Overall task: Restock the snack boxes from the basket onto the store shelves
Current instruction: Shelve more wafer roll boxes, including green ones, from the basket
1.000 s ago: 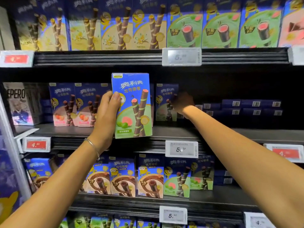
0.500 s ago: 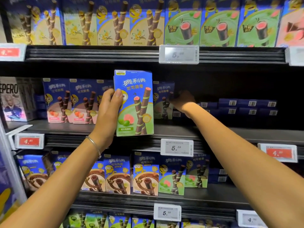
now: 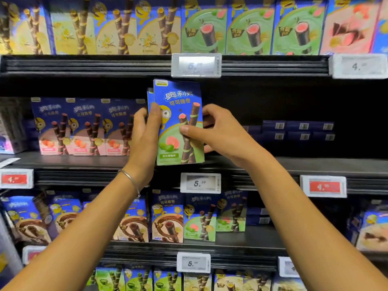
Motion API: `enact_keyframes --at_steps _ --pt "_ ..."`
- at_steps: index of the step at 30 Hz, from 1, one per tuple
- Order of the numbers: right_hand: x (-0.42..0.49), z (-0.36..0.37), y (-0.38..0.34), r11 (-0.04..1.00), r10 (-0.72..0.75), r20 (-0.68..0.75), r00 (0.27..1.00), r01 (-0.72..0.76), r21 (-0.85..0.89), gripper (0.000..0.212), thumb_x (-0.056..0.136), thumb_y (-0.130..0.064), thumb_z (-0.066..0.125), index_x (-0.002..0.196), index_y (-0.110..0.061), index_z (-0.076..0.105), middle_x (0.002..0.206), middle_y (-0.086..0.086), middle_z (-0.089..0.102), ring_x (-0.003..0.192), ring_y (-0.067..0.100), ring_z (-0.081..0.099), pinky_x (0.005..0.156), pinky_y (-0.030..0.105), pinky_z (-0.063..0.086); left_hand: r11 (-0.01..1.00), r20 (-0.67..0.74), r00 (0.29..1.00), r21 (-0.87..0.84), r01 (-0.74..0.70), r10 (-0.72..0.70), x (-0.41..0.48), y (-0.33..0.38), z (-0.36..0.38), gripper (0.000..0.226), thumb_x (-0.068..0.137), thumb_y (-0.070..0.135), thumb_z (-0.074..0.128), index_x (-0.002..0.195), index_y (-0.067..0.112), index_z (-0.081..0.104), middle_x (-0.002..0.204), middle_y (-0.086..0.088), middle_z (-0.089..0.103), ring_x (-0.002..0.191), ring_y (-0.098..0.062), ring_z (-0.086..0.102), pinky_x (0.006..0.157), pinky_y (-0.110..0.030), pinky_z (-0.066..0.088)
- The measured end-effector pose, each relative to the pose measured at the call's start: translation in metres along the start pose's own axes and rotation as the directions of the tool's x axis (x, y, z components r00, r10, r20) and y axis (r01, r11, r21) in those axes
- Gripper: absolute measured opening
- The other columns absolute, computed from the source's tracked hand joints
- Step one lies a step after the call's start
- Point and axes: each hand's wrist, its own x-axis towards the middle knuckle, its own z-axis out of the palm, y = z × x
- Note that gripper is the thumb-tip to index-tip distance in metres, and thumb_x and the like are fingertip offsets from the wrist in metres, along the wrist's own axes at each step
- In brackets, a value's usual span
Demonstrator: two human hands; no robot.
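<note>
Blue-and-green snack box (image 3: 178, 148) stands upright in the head view, held between both hands at the front lip of the middle shelf (image 3: 315, 164). Its lower edge is level with that lip, just above a white price tag (image 3: 200, 182); whether it rests on the shelf or hangs just off it I cannot tell. The left hand (image 3: 144, 135) grips the left edge, with the thumb (image 3: 156, 114) flat on the printed face and the fingers curled round behind, out of sight. A sliver of a second box (image 3: 150, 99) shows behind the first in the same grip. The right hand (image 3: 220, 133) pinches the right edge, thumb (image 3: 188, 130) on the face and fingers wrapped round the back. To the left stands a row of pink-fronted boxes (image 3: 88, 127); to the right the shelf is dark, with flat dark-blue boxes (image 3: 298, 131) lying far back. The basket is out of view. The carton looks like thin card, light and fairly stiff, with a glossy face that may slip, and it would likely dent under a hard squeeze. Holding it by the two long edges, as here, seems safest, since the folds take the pressure and the broad face is spared.
</note>
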Motion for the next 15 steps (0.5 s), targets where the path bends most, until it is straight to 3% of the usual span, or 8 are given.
enact_keyframes --at_steps 2,3,5,7,9,15 --pt "-0.002 -0.009 0.002 0.997 0.02 0.021 1.0 -0.022 0.073 0.041 0.083 -0.031 0.082 0.113 -0.014 0.061 0.094 -0.005 0.077 0.087 0.013 0.076 0.072 0.044 0.064 0.998 0.029 0.997 0.003 0.064 -0.064 0.0 0.003 0.006 0.075 0.098 0.076 0.037 0.139 0.015 0.053 0.129 -0.002 0.074 0.117 -0.021 0.072 0.1 -0.044 0.059" --pt "-0.003 -0.014 0.003 0.994 0.03 0.031 0.999 -0.033 0.105 0.04 0.083 -0.027 0.082 0.114 -0.012 0.061 0.092 -0.005 0.078 0.086 0.013 0.077 0.072 0.044 0.064 0.998 0.025 0.998 0.03 0.062 -0.063 0.0 0.003 0.009 0.073 0.099 0.072 0.035 0.136 0.011 0.053 0.127 -0.001 0.074 0.115 -0.017 0.073 0.099 -0.042 0.059" --pt "-0.004 -0.022 0.004 0.99 0.049 0.048 0.998 -0.055 0.129 0.039 0.084 -0.023 0.081 0.115 -0.009 0.062 0.094 -0.003 0.078 0.088 0.015 0.077 0.073 0.044 0.064 0.991 -0.033 0.999 0.136 0.004 0.001 0.003 -0.001 0.013 0.047 0.109 0.053 0.04 0.117 0.008 0.05 0.099 0.014 0.076 0.088 0.004 0.073 0.076 -0.02 0.06" --pt "-0.003 -0.03 0.008 0.987 0.072 0.059 0.996 -0.08 0.137 0.04 0.085 -0.021 0.081 0.117 -0.008 0.062 0.098 0.002 0.078 0.09 0.017 0.077 0.074 0.043 0.064 0.973 -0.071 0.996 0.229 -0.036 0.053 0.006 -0.004 0.016 0.032 0.111 0.043 0.046 0.105 0.011 0.047 0.08 0.014 0.069 0.068 0.008 0.064 0.065 -0.016 0.052" --pt "0.0 -0.04 0.013 0.985 0.096 0.047 0.994 -0.101 0.137 0.039 0.085 -0.02 0.081 0.116 -0.006 0.062 0.1 0.005 0.078 0.091 0.018 0.077 0.073 0.043 0.063 0.957 -0.076 0.994 0.284 -0.054 0.078 0.009 -0.007 0.016 0.029 0.111 0.041 0.049 0.093 0.018 0.047 0.081 0.008 0.06 0.064 0.007 0.055 0.068 -0.024 0.05" --pt "0.025 -0.084 0.05 0.968 0.206 -0.105 0.973 -0.187 0.168 0.033 0.082 -0.017 0.082 0.11 -0.007 0.067 0.097 0.007 0.078 0.087 0.02 0.077 0.068 0.041 0.062 0.946 -0.169 0.98 0.322 -0.044 0.103 0.016 -0.012 0.004 0.028 0.111 0.04 0.048 0.088 0.024 0.045 0.081 0.008 0.053 0.056 0.008 0.053 0.056 -0.016 0.049"
